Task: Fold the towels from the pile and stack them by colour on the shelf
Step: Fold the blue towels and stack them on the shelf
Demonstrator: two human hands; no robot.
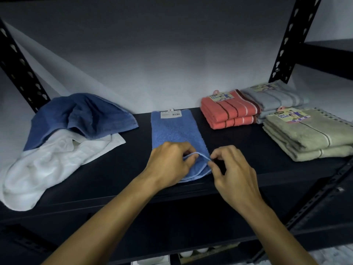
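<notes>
A light blue towel lies lengthwise on the black shelf, a paper label at its far end. My left hand and my right hand each pinch its near hem, which is lifted a little off the towel between them. The unfolded pile sits at the left: a dark blue towel crumpled on top of a white towel. Folded stacks stand at the right: coral towels, grey towels and beige-green towels.
Black perforated uprights rise at the left and right. A pale wall runs behind the shelf. The shelf's front edge passes below my hands, and a lower level shows white objects.
</notes>
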